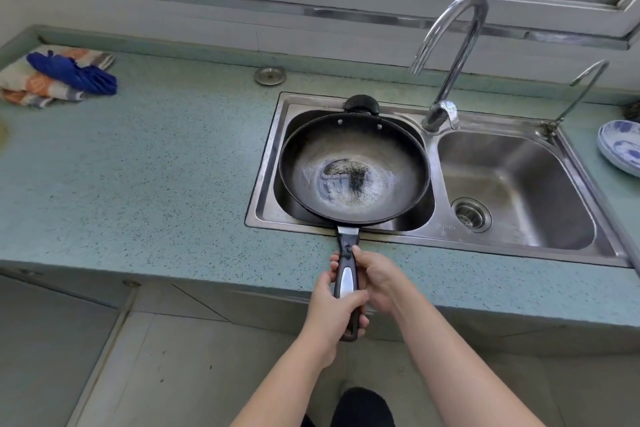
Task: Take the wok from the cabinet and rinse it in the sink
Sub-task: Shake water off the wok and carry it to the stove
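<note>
A dark wok with a worn, shiny bottom lies over the left basin of the steel double sink, its small helper handle at the far rim. Its long black and silver handle sticks out toward me over the counter edge. My left hand grips the lower end of that handle. My right hand is closed on the handle from the right, a little higher up. The curved faucet stands behind, its spout over the divide between basins; no water is running.
The right basin has a drain strainer. A blue-and-white plate rests at the far right. Folded cloths, one blue, lie at the counter's far left. A small steel drain cap sits behind the sink. A thin second tap rises at the right.
</note>
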The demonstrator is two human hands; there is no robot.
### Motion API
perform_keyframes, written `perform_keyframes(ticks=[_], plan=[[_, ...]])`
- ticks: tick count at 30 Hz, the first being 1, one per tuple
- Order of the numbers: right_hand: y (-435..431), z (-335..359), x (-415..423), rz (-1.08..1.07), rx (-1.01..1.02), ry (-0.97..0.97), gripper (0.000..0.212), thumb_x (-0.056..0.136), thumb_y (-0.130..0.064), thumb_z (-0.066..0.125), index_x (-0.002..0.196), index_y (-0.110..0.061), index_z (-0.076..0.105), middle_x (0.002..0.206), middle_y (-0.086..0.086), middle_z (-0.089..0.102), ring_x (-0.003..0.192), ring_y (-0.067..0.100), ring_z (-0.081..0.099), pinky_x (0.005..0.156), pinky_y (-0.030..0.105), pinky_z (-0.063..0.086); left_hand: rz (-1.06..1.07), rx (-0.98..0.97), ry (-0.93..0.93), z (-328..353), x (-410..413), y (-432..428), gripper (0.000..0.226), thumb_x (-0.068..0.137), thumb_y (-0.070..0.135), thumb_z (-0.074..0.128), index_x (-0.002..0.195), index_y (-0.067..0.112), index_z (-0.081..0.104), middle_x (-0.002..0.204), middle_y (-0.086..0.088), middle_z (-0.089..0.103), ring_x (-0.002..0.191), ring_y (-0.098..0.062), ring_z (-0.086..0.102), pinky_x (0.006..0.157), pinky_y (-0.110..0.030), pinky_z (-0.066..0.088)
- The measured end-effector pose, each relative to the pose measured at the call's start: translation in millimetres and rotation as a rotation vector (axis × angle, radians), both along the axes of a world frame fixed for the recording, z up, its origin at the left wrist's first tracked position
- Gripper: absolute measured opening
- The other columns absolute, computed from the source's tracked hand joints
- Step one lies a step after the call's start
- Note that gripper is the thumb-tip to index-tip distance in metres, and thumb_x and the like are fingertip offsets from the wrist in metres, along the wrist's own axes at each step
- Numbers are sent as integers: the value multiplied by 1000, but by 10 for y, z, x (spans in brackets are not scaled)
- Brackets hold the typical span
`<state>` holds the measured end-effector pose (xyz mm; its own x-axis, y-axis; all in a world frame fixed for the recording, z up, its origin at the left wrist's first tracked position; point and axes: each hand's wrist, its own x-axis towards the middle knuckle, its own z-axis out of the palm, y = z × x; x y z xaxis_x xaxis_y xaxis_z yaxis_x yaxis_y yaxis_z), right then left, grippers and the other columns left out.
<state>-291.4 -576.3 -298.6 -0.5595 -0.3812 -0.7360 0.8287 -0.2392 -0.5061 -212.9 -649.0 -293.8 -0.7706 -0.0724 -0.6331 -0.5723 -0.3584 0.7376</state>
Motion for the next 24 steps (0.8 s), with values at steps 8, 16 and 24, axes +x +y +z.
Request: perform_keyframes(ticks=[8, 16, 24], plan=[[-97, 17, -78, 97, 311, 122, 24, 91, -4, 51, 67, 0, 51, 60, 10, 55, 37, 10, 55, 41, 20, 48, -36, -267, -124, 135, -79, 151, 39, 75, 10, 57, 110, 22, 47, 82, -6, 63, 40, -12, 56, 41, -20, 44], [-51, 19, -73, 161, 343, 200, 26, 84, 2, 54, 59, -3, 50, 57, 12, 54, 46, 19, 53, 54, 30, 47, 47, -498, -164, 205, -65, 323, 37, 75, 17, 64, 108, 21, 46, 88, 7, 56, 54, -14, 59, 54, -32, 57], [134, 311, -121, 187, 282, 237, 23, 82, 5, 48, 60, -1, 49, 48, 9, 52, 32, 12, 50, 37, 18, 44, 75, -665, -134, 502, -84, 546, 35, 69, 23, 61, 101, 20, 48, 91, -3, 64, 73, -29, 66, 63, -41, 57]])
